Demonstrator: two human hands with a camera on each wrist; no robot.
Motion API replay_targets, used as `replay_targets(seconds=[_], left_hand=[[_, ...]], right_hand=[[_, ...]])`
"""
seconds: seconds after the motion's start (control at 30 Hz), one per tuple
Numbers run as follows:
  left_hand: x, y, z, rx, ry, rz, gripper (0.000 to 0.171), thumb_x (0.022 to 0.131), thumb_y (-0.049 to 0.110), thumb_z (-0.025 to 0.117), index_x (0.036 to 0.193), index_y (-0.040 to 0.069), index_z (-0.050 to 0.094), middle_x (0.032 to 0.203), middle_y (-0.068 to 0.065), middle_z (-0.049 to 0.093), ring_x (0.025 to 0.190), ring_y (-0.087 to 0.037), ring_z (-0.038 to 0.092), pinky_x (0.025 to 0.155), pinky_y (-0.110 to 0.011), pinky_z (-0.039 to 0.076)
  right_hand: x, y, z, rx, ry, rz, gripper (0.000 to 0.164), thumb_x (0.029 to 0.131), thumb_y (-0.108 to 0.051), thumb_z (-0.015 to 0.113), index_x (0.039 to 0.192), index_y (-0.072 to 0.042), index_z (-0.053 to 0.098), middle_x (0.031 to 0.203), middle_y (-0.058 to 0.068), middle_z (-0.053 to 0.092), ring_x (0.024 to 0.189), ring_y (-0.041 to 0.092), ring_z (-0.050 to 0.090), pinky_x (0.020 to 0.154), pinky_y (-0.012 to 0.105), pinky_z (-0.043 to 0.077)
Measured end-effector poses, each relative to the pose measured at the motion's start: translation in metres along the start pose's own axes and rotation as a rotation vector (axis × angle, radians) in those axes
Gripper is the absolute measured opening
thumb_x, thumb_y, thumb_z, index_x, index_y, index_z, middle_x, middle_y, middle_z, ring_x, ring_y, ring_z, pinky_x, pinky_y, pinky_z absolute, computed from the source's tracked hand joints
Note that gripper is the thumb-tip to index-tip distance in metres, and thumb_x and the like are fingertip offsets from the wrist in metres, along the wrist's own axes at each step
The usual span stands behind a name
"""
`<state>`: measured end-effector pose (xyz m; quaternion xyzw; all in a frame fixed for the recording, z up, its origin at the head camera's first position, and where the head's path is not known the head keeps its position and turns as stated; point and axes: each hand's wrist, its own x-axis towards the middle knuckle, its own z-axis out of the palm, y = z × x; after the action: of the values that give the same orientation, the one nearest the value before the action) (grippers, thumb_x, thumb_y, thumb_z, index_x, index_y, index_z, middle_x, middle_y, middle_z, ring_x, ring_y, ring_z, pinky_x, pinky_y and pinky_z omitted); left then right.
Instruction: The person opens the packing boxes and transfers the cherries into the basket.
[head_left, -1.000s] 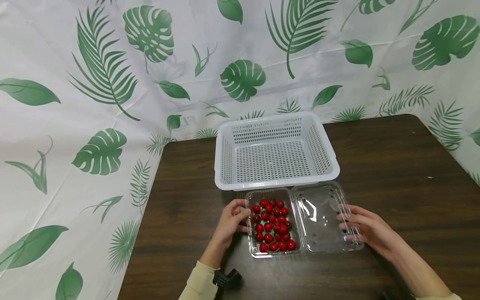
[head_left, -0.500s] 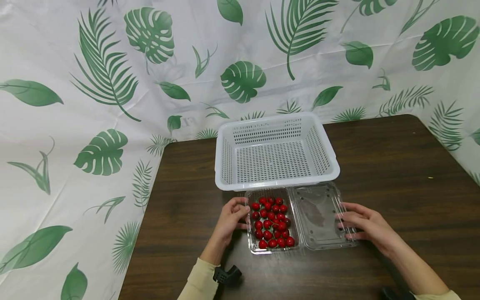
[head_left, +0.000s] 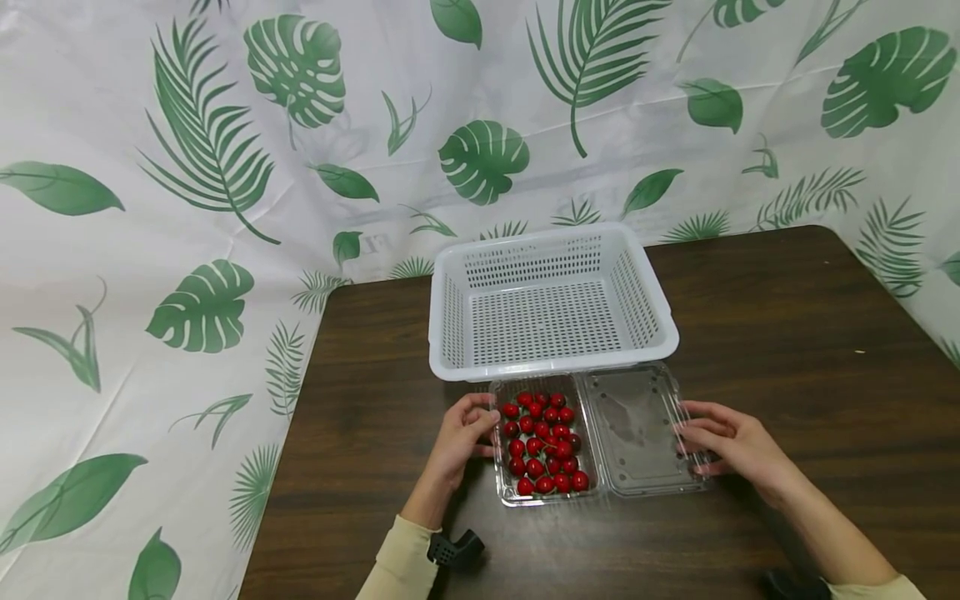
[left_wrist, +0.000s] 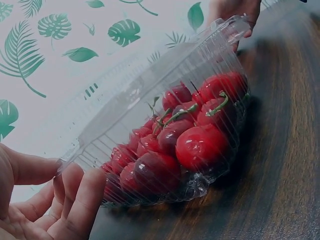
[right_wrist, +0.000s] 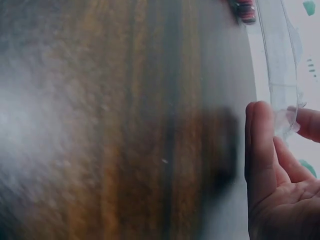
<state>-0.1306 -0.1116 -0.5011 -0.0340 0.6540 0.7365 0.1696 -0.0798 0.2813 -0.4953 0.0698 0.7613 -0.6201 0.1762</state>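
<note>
A clear plastic clamshell box (head_left: 551, 502) lies opened out on the table, its tray on the left full of red cherries (head_left: 542, 430), some with green stems. My left hand (head_left: 457, 437) pinches the tray's left rim between thumb and fingers; in the left wrist view, the left hand (left_wrist: 55, 200) grips that rim's corner beside the cherries (left_wrist: 202, 147). The clear lid (head_left: 637, 462) spreads to the right of the tray. My right hand (head_left: 738, 447) holds the lid's outer edge, thumb on one side and fingers on the other, as the right wrist view shows the lid (right_wrist: 280, 60).
A white perforated plastic basket (head_left: 555, 367) stands just behind the box, close to its back edge. Dark wood-grain table (head_left: 787, 333) extends to both sides. A leaf-printed white sheet (head_left: 405, 183) hangs behind and at the left.
The lid's outer edge has come left a little, with my right hand on it, and its bright glare has faded. The box has shifted slightly away from me. My left hand keeps its hold.
</note>
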Motion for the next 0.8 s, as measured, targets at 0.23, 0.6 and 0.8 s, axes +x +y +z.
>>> replay_targets(seconds=[0.23,0.6,0.8], left_hand=[[-0.001,0.0,-0.001,0.001,0.015,-0.007,0.037,0.094,0.005,0.061,0.127,-0.007,0.048,0.076,0.0,0.056,0.062,-0.011,0.054,0.049,-0.024,0.051],[-0.001,0.001,-0.002,-0.012,0.01,-0.01,0.04,0.094,0.008,0.064,0.127,-0.006,0.048,0.076,0.0,0.058,0.061,-0.01,0.055,0.05,-0.024,0.051],[-0.005,0.0,-0.004,-0.021,0.004,-0.03,0.041,0.093,0.01,0.065,0.127,-0.004,0.047,0.077,-0.001,0.059,0.061,-0.011,0.057,0.052,-0.025,0.053]], right_hand=[[0.0,-0.004,-0.003,-0.041,-0.009,-0.025,0.063,0.097,-0.029,0.063,0.146,0.001,0.036,0.119,0.019,0.065,0.092,0.016,0.069,0.068,0.042,0.058],[-0.002,-0.018,-0.011,-0.218,0.074,-0.108,0.061,0.098,-0.029,0.062,0.144,0.003,0.039,0.125,0.031,0.057,0.088,0.01,0.067,0.066,0.037,0.059],[-0.01,-0.031,-0.005,-0.447,0.287,-0.334,0.047,0.093,-0.017,0.069,0.133,0.003,0.053,0.112,0.026,0.064,0.081,-0.007,0.06,0.059,0.026,0.055]])
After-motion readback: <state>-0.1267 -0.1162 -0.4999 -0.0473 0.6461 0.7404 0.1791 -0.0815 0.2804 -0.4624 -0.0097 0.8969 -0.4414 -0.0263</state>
